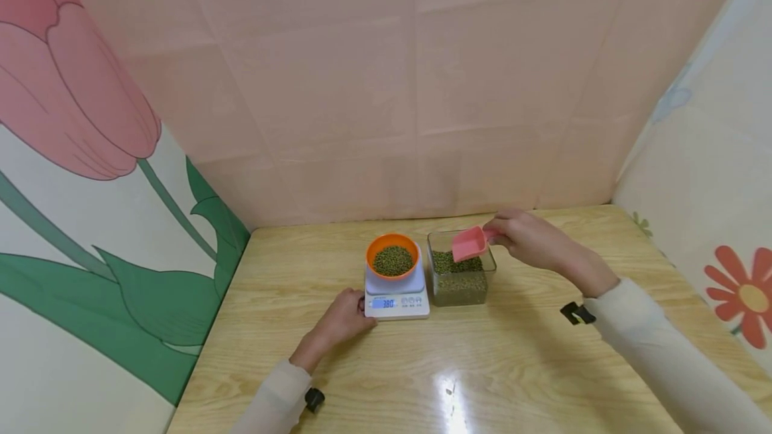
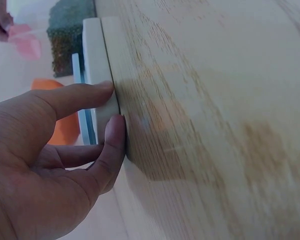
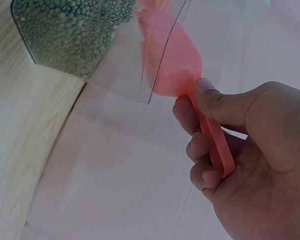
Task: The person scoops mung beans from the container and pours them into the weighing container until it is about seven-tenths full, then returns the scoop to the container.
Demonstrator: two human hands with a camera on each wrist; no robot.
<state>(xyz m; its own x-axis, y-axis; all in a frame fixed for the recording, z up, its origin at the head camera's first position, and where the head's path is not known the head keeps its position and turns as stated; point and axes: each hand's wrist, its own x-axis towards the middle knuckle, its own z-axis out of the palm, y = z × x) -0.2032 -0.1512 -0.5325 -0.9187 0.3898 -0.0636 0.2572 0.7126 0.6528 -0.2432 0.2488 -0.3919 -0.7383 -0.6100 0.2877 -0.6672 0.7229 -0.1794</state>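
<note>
My right hand (image 1: 531,240) grips the handle of a pink scoop (image 1: 468,244), fingers wrapped round it in the right wrist view. The scoop is tilted over a clear square container (image 1: 461,290) of green beans (image 3: 80,35); I see no beans in it. My left hand (image 1: 346,317) holds the front left corner of a white kitchen scale (image 1: 401,311), thumb and fingers at its edge in the left wrist view. An orange bowl (image 1: 392,238) with green beans (image 1: 392,261) stands on the scale. The lit display (image 1: 384,303) seems to read 380.
The container stands close to the scale's right side on a wooden table (image 1: 289,266). Behind the table's back edge hangs a pink sheet (image 1: 362,119). Printed flower walls (image 1: 90,86) flank both sides. Light glares off the table in front.
</note>
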